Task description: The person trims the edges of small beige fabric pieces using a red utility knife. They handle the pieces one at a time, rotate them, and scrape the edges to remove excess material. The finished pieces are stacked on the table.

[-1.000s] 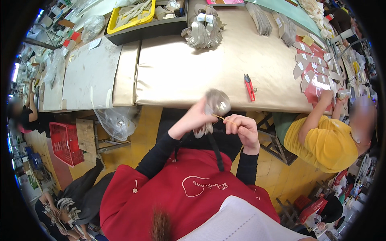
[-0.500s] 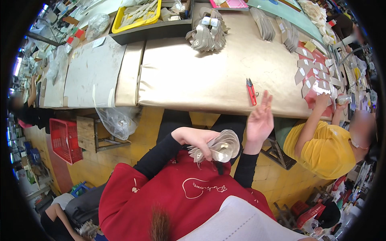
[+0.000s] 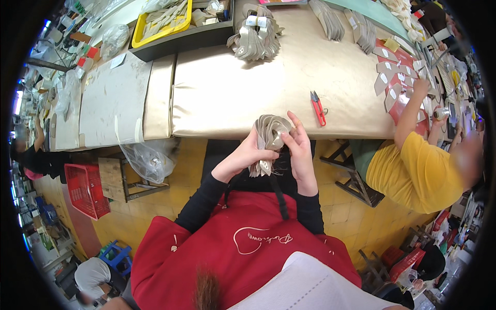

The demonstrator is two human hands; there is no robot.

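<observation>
My left hand (image 3: 246, 156) grips a bundle of thin grey-beige cut pieces (image 3: 270, 130), curved and fanned in a stack, its thumb across the lower part. At the bundle's right side is my right hand (image 3: 300, 155), thumb and bent fingers on the pieces while one finger points up. The bundle is held upright over my lap, just in front of the table edge. Loose threads hang from its lower end. Red-handled thread snips (image 3: 318, 109) lie on the table to the right of my hands.
A larger tied bundle of similar pieces (image 3: 255, 34) stands on the table (image 3: 217, 103). Behind left is a dark tray with a yellow basket (image 3: 135, 39). More stacks (image 3: 328, 21) lie far right. A co-worker in yellow (image 3: 413, 170) works beside a red sheet with pieces (image 3: 395, 108). A red crate (image 3: 87, 191) stands left.
My left hand has carried the bundle up and forward from my apron toward the table edge, turning it upright. My raised right hand has come down and left onto the bundle.
</observation>
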